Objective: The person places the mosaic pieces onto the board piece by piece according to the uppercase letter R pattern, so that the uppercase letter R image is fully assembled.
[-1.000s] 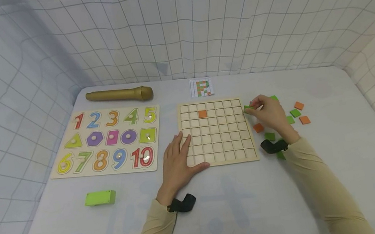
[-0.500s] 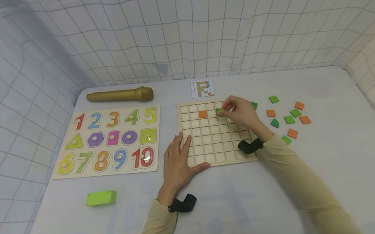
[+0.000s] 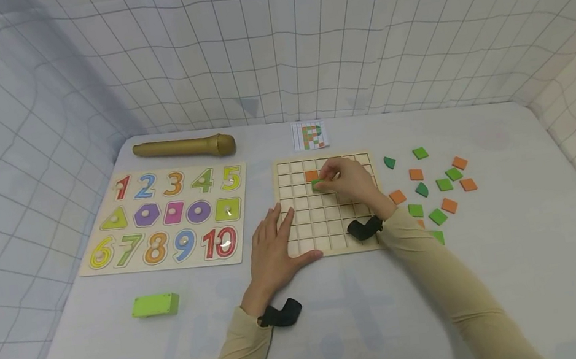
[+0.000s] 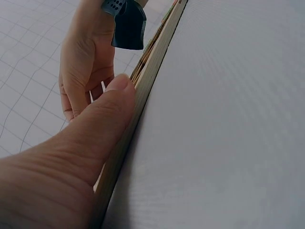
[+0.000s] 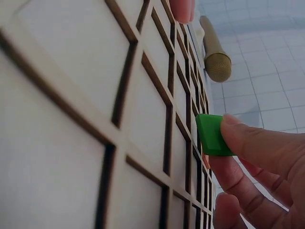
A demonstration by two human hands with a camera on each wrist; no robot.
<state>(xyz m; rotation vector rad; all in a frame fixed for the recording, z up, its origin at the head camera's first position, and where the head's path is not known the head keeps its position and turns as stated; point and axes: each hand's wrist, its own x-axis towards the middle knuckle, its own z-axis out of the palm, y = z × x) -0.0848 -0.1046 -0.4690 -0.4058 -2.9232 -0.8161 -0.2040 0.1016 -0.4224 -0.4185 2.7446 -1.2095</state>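
Note:
A wooden grid board [image 3: 320, 227] lies in the middle of the table. One orange square tile [image 3: 311, 175] sits in a cell of its second row. Between thumb and fingers my right hand [image 3: 351, 181] pinches a green square tile [image 5: 212, 134], held over the cell just below the orange one. In the right wrist view the green tile is tilted and close to the grid. My left hand [image 3: 273, 256] rests with spread, straight fingers on the board's lower left corner, and its thumb [image 4: 112, 107] lies along the near edge.
Several loose green and orange tiles [image 3: 444, 184] lie right of the board. Behind it is a small pattern card [image 3: 310, 135]. On the left are a number puzzle board [image 3: 162, 218], a gold microphone [image 3: 184, 147] and a green block [image 3: 155, 305].
My right hand has carried the green tile leftward from the board's right edge, across the grid to below the orange tile. The left hand has stayed in place.

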